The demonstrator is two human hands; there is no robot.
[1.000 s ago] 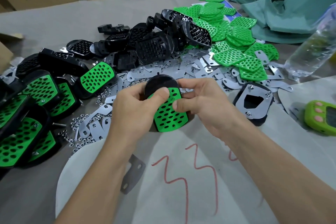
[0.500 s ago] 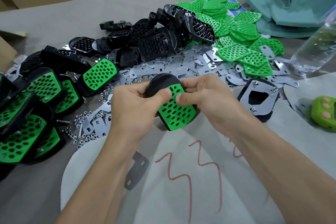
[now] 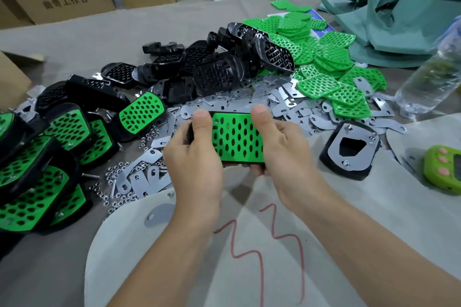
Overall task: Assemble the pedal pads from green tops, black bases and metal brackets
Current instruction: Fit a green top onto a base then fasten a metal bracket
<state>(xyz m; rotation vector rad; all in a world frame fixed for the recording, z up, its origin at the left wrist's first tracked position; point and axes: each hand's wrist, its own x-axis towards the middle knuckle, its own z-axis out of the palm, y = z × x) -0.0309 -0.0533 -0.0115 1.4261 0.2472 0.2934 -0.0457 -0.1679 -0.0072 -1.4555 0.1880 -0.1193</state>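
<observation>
At the far left of the grey tabletop [image 3: 74, 37], a heap of assembled pedal pads [image 3: 37, 169], perforated green tops seated in black bases, is being carried. Just beside it, small loose steel nuts [image 3: 117, 174] are being kept in a scatter. Behind these, a pile of bare ribbed black plastic bases [image 3: 214, 72] is being stored, with flat grey metal brackets [image 3: 239, 104] spread in front of it.

At centre, one pedal pad [image 3: 237, 137], a perforated green top on a black base, is being held above the tabletop, green face up. Its left end is being gripped by the left hand [image 3: 194, 157], thumb on top, the rest hidden beneath. Its right end is being gripped by the right hand [image 3: 282, 149], thumb on top, fingers [image 3: 259, 169] curled under the near edge.

Further right, loose perforated green tops [image 3: 321, 62] are being kept in a heap. A single black base with a metal bracket seated on it [image 3: 349, 149] is lying near the right hand, apart from it. A clear plastic bottle [image 3: 429, 82] and a green paw-patterned gadget [image 3: 444, 172] are being kept at the far right.
</observation>
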